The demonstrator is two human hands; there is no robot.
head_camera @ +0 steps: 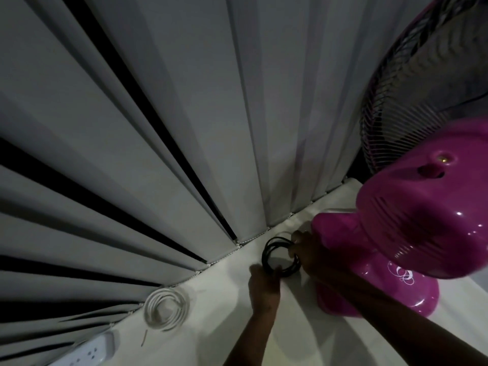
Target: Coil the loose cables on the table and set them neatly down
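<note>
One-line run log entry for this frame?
step: setting down black cable coil | left hand: holds coil | right hand: holds coil | white cable coil: on table

Two bare forearms enter from the bottom edge, one from the lower middle and one from the lower right corner. No sleeves, watch, bracelet or gloves show on either arm. The left hand (264,286) and the right hand (306,249) are bare as well, with no rings visible. Dim light and blur hide the fingers' finer detail.
</note>
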